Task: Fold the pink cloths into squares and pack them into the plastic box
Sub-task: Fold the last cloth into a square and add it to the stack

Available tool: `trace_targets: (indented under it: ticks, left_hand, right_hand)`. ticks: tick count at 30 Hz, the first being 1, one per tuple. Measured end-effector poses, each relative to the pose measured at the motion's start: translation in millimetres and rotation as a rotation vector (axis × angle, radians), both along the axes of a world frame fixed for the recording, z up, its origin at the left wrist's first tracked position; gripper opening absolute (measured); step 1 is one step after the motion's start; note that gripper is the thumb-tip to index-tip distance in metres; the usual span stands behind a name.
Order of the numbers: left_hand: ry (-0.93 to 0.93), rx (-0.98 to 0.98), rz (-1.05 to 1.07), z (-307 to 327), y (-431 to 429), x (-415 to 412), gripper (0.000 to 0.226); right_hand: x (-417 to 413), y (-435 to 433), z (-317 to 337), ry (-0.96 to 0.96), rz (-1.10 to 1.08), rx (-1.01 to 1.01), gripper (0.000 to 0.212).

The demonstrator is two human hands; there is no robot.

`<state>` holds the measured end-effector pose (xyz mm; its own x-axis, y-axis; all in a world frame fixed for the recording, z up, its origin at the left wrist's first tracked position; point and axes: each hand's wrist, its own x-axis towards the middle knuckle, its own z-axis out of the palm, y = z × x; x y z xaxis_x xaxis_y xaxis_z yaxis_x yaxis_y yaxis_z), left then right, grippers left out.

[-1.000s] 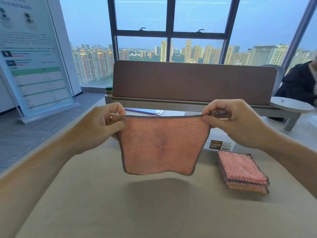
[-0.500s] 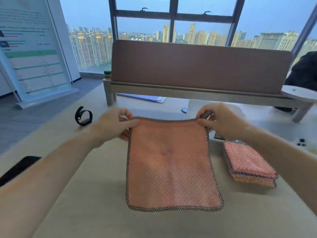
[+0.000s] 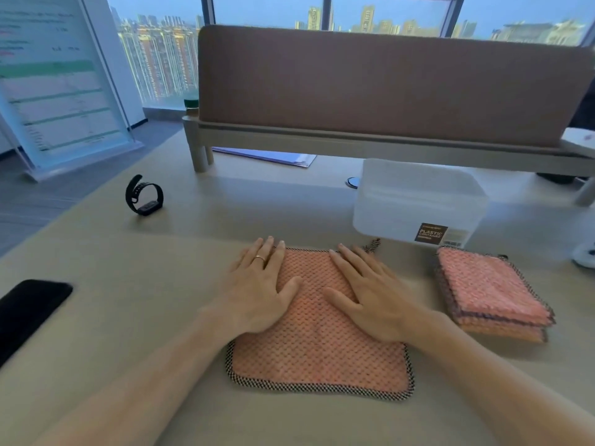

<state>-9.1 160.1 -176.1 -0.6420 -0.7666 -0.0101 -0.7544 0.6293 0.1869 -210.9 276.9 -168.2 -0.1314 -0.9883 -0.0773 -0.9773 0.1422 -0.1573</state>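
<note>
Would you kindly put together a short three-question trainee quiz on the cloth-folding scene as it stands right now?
1. True or false: both hands lie flat on the spread pink cloth.
2. The plastic box holds: A) cloths, B) nothing visible, C) the watch.
3. Where does the stack of folded cloths sit relative to the spread cloth?

Key
1. True: left hand and right hand press it, fingers open.
2. B.
3. To its right, in front of the box.

a pink cloth lies spread flat on the table, with the left hand and the right hand pressed palm-down on its far half, fingers straight. a stack of folded cloths sits just right of it, touching the near side of a clear plastic box. a watch and a phone lie to the left.
</note>
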Motion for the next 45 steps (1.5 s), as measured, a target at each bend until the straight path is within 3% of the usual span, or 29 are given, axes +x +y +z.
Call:
trace_targets:
  ticks: [3,5,7,9,11,15,17,20,23,28,32,36,40,45]
  left_hand:
    - [0.021,0.028,0.040,5,-5,10,0.081]
    - [0.161,0.038,0.042,16,-2,24,0.079]
    - [0.334,0.000,-0.111,31,11,48,0.070]
    - [0.379,0.025,-0.320,46,32,75,0.051]
    - [0.293,0.092,-0.462,49,48,94,0.024]
    - [0.204,0.143,-0.552,47,53,102,0.013]
    - [0.169,0.103,-0.588,47,49,100,0.019]
    - [0.055,-0.020,-0.621,45,48,101,0.036]
    - [0.075,-0.009,-0.576,45,52,100,0.045]
    - [0.271,0.091,-0.500,49,69,111,0.007]
    - [0.278,0.212,-0.478,60,86,126,0.009]
    - [0.449,0.388,-0.332,76,73,117,0.018]
    - [0.529,0.365,-0.165,78,30,86,0.011]
    - [0.360,0.188,-0.041,47,0,61,0.006]
  right_hand:
    - [-15,10,5,-0.010,-0.030,0.023,0.087]
    - [-15,23,13,-0.055,-0.025,-0.055,0.084]
    - [-11,49,27,-0.116,0.014,-0.238,0.075]
    - [-7,84,39,-0.182,0.133,-0.344,0.060]
    - [-5,115,42,-0.161,0.309,-0.328,0.043]
    - [-5,131,41,-0.083,0.388,-0.135,0.026]
    - [-3,128,39,-0.029,0.396,-0.150,0.015]
    - [1,128,36,0.099,0.398,-0.150,0.018]
    - [4,131,32,0.095,0.323,-0.185,0.031]
    - [7,148,26,-0.142,0.291,-0.209,0.048]
    - [11,170,30,-0.186,0.294,-0.225,0.027]
    - [11,149,62,-0.497,0.129,-0.311,0.014]
    - [-5,89,73,-0.628,-0.077,-0.312,0.016]
    - [-14,43,45,-0.531,-0.236,-0.121,0.013]
